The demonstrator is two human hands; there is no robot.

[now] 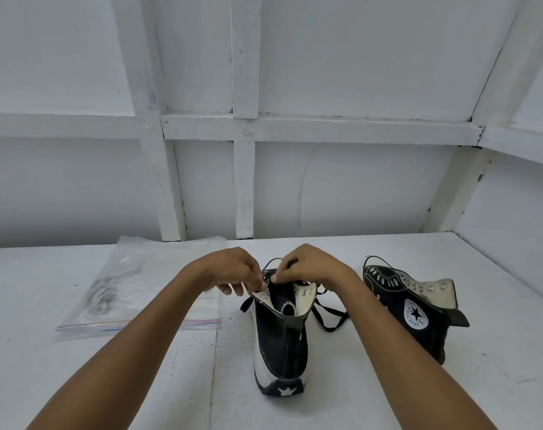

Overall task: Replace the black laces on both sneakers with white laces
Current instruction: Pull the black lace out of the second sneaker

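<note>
A black high-top sneaker [281, 342] with a white sole stands in front of me, heel toward me, its upper flaps folded open. Both hands work at its eyelets. My left hand [233, 270] pinches the left eyelet flap and lace. My right hand [307, 265] pinches the black lace [329, 318] above the tongue; the lace's loose end trails on the table to the right. A second black sneaker [416, 308] stands to the right, its star logo showing, with a bit of black lace at its toe. White laces lie inside a clear zip bag [133, 283] on the left.
Everything sits on a white painted table [357, 383]. A white wall with wooden framing [245, 125] rises right behind the table's far edge. The zip bag lies flat near my left forearm.
</note>
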